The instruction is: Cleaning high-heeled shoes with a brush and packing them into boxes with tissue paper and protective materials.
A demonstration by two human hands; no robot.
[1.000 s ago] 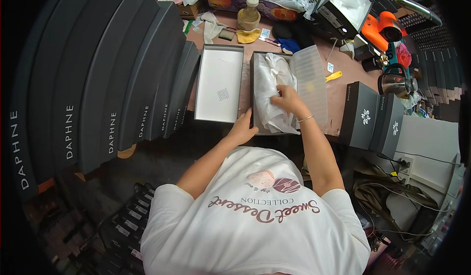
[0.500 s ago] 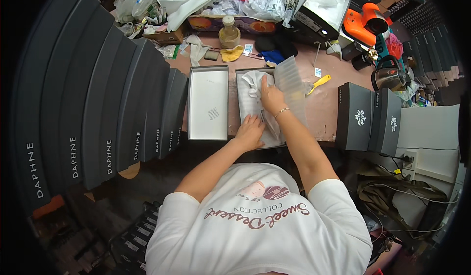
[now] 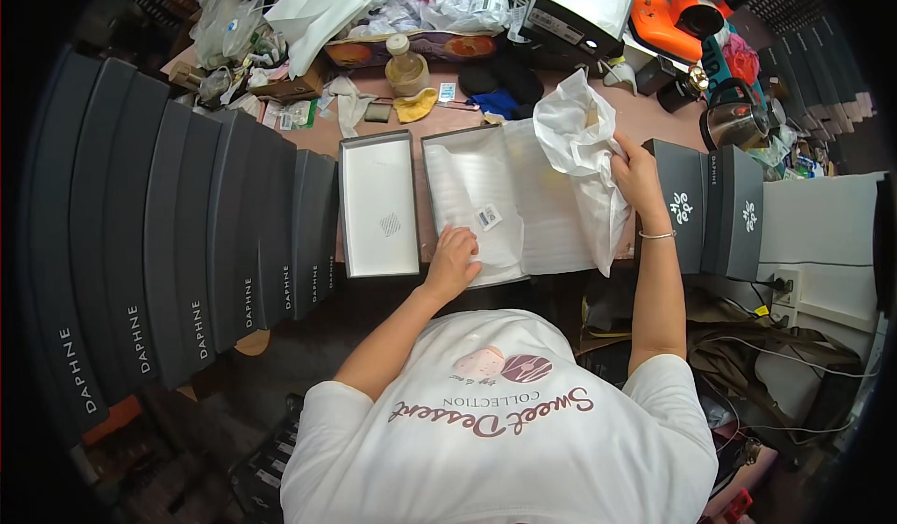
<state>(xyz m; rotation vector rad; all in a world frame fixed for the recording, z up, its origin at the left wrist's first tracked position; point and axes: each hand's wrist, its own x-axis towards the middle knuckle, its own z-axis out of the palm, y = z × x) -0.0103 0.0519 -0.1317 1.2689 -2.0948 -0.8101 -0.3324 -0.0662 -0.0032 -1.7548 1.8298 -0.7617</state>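
Grasping white paper point(image 3: 584, 150) in the right grip point(image 3: 640, 180), handle gently to avoid tearing; steady the open box point(image 3: 464, 133) at the left grip point(image 3: 454, 262); cannot tell if clenched.

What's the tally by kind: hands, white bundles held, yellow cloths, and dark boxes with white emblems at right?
Left hand, right hand: 2
White bundle: 1
Yellow cloth: 1
Dark boxes with white emblems: 2
Total: 6
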